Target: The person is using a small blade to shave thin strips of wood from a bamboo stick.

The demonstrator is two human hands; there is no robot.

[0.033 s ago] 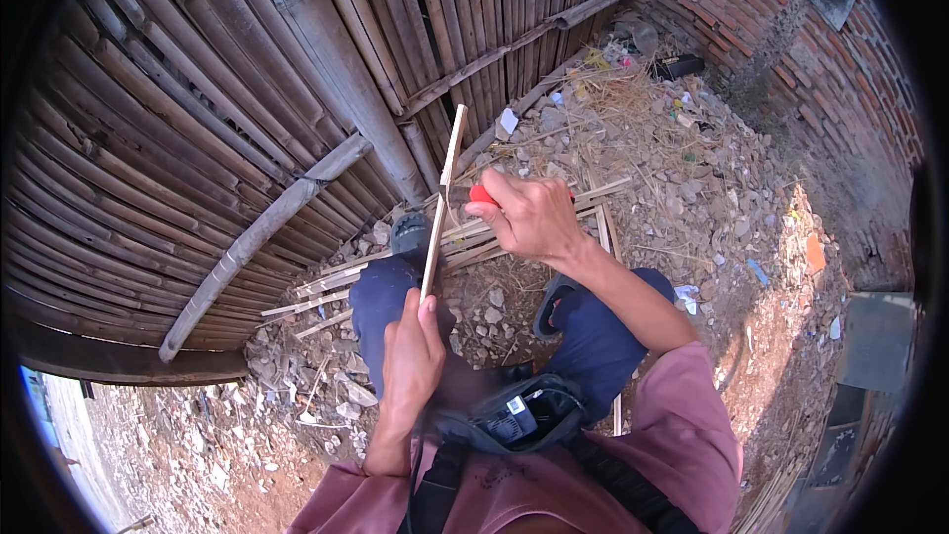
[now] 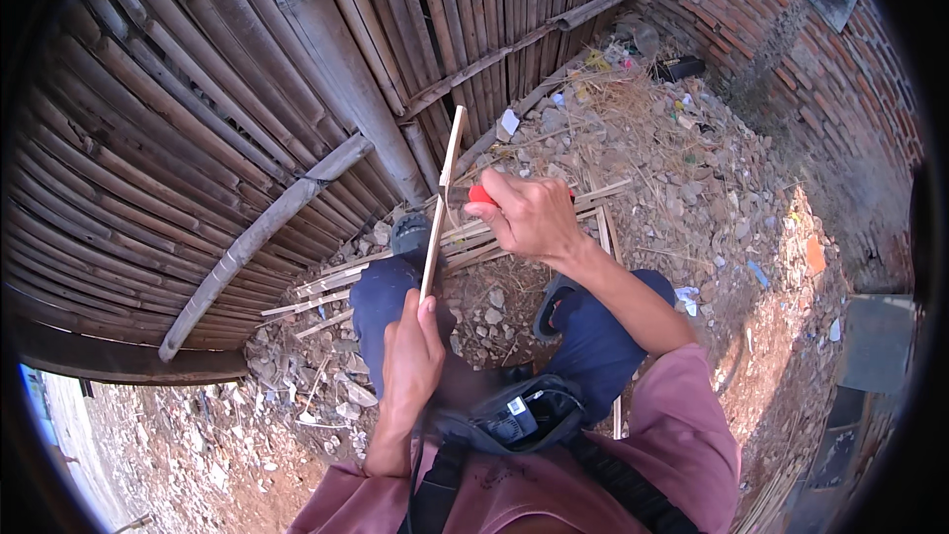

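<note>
My left hand is closed round the lower end of a pale, narrow bamboo strip. The strip stands up slanting away from me, its far end before the bamboo wall. In my right hand is a red-handled knife, the fist wrapped round the handle. Its short blade lies across the strip, about midway up and touching it. A thin curled shaving seems to hang from the strip beside the blade. Most of the handle is hidden by my fingers.
Several cut bamboo strips lie on the rubble beyond my knees. A bamboo wall rises at left, a brick wall at right. Rubble and litter cover the ground. An open black bag rests at my lap.
</note>
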